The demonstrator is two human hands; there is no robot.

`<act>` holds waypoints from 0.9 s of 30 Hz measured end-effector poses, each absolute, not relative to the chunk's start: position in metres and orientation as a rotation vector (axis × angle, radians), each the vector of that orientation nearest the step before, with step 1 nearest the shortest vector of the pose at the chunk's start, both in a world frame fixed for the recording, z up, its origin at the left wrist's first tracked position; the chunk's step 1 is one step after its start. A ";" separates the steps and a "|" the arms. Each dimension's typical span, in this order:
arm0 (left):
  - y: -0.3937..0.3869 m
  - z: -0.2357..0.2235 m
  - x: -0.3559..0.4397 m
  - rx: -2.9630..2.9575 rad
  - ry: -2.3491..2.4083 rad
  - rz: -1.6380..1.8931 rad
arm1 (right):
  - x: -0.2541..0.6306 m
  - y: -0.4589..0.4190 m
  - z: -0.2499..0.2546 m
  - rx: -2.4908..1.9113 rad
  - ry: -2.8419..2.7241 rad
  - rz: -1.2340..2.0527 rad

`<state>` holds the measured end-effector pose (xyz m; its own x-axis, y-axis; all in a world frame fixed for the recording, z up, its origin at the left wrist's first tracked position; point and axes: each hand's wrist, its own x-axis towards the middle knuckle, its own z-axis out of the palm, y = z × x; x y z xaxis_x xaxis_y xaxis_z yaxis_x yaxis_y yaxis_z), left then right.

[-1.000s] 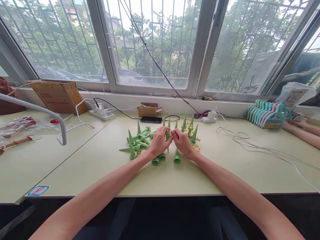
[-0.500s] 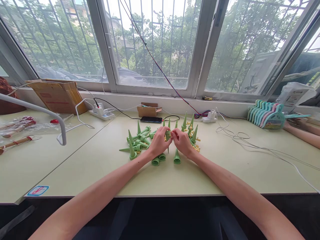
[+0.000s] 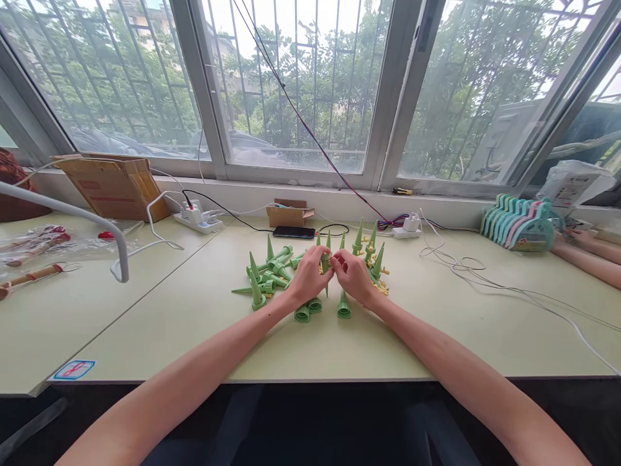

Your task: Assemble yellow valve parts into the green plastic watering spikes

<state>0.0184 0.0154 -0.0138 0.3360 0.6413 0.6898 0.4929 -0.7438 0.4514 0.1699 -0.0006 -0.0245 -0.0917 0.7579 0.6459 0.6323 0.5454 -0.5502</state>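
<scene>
Several green plastic cone spikes [image 3: 264, 275] lie and stand in a loose pile on the pale green table [image 3: 204, 330], with small yellow parts [image 3: 381, 288] among them on the right. My left hand [image 3: 306, 277] is closed around one green spike [image 3: 325, 260] held upright over the pile. My right hand [image 3: 355, 275] meets it fingertip to fingertip, pinching at the same spike; what the fingers pinch is hidden. One spike [image 3: 343, 305] stands just below my right wrist, and two green caps [image 3: 307, 310] sit under my left wrist.
A black phone [image 3: 293, 232], a small cardboard box [image 3: 288, 213] and a power strip [image 3: 198, 220] lie behind the pile. White cables [image 3: 466, 265] trail right. A cardboard box [image 3: 112, 184] and a lamp arm [image 3: 72, 217] are left. Another person's forearms [image 3: 589, 255] rest by stacked pastel items [image 3: 517, 223].
My hands stay together over the pile; only the fingers shift slightly. The other person's hands at the far right have moved a little.
</scene>
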 end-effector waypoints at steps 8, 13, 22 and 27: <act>0.014 -0.013 0.018 2.440 1.046 1.358 | 0.170 0.001 -0.025 -1.134 -1.799 0.170; 0.015 -0.015 0.017 2.443 1.037 1.357 | 0.171 0.002 -0.025 -1.142 -1.794 0.196; 0.016 -0.015 0.018 2.438 1.041 1.335 | 0.171 0.001 -0.025 -1.162 -1.796 0.177; 0.016 -0.014 0.017 2.427 1.037 1.355 | 0.170 -0.001 -0.024 -1.161 -1.801 0.147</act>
